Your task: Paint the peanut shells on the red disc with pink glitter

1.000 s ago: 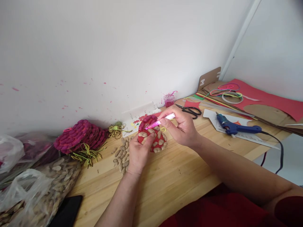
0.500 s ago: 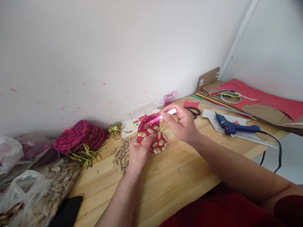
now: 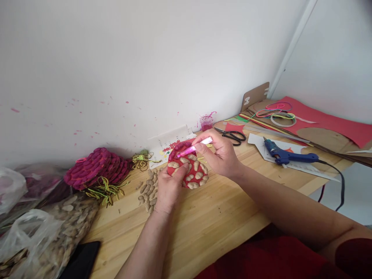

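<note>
My left hand [image 3: 172, 186] grips a round red disc [image 3: 183, 176] by its lower left edge, thumb on top. Peanut shells cover its face; those along the upper left are painted magenta, the others are bare tan. Between the fingers of my right hand [image 3: 222, 155] is a slim white brush [image 3: 200, 145], its pink-stained end touching a shell near the disc's upper left. Loose peanuts [image 3: 149, 190] lie on the wooden table beside my left hand. A cup of pink paint [image 3: 206, 122] stands by the wall behind my right hand.
Magenta peanut discs [image 3: 99, 166] are stacked at left by yellow-green cords [image 3: 106, 190]. A plastic bag of shells [image 3: 68, 221] and a black phone-like slab [image 3: 81, 260] sit nearer. Black scissors [image 3: 234, 136], a blue glue gun [image 3: 290, 155] with its cable, and red card [image 3: 325, 116] are at right.
My right hand has shifted slightly left and down, bringing the brush tip lower on the painted shells. More of the scissors shows now. The left hand's grip is the same.
</note>
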Action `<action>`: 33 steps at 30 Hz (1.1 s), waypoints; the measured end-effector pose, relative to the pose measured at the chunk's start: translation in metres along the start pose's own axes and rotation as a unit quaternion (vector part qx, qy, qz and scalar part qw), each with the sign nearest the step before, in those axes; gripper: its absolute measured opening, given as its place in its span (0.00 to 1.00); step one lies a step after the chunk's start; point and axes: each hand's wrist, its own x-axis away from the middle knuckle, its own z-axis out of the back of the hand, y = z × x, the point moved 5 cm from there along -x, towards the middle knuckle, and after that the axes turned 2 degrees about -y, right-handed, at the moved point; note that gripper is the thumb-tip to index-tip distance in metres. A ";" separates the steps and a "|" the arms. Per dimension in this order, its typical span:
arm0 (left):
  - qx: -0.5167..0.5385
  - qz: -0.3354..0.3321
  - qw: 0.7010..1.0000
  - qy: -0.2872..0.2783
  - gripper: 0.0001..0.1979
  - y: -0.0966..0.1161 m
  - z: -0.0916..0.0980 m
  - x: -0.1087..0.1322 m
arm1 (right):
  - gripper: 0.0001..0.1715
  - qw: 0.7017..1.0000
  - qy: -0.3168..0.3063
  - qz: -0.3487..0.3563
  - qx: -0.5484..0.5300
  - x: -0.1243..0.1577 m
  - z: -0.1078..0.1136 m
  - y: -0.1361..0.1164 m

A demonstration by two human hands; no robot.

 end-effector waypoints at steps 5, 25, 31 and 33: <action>0.049 0.021 0.999 0.002 0.16 0.004 -0.007 0.002 | 0.05 1.000 0.002 -0.002 0.000 0.000 0.000 0.001; 0.082 0.076 0.994 0.018 0.19 0.009 -0.013 0.005 | 0.06 0.999 -0.025 0.023 0.024 0.000 -0.002 -0.002; 0.084 0.080 0.993 0.021 0.18 0.008 -0.011 0.005 | 0.06 1.000 -0.004 0.003 0.026 0.000 0.000 0.001; 0.083 0.084 0.993 0.024 0.18 0.008 -0.011 0.005 | 0.06 1.000 -0.018 0.013 0.014 0.000 -0.002 0.001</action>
